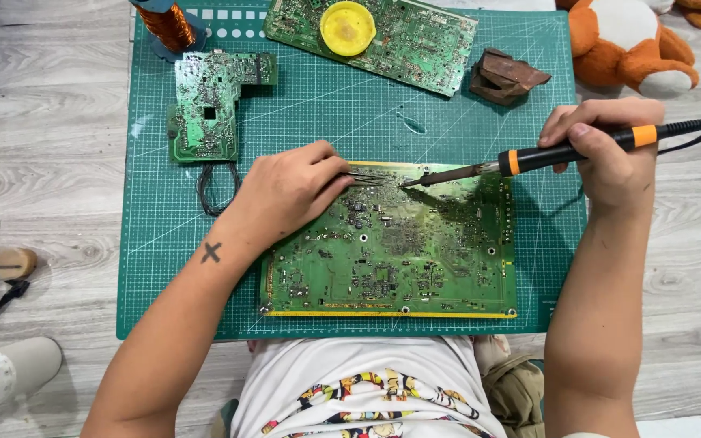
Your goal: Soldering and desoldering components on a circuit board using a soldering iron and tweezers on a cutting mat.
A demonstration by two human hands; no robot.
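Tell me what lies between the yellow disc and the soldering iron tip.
In the head view, only bare green cutting mat lies between the yellow disc and the soldering iron tip.

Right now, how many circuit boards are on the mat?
3. A large board lies at the mat's near edge under both hands, a small board sits far left, and a long board carrying a yellow lid sits at the top. None looks hidden.

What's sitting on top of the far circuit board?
A round yellow lid lies on the far circuit board, near its left half. Whatever components sit beneath the lid are covered. The rest of the board shows bare.
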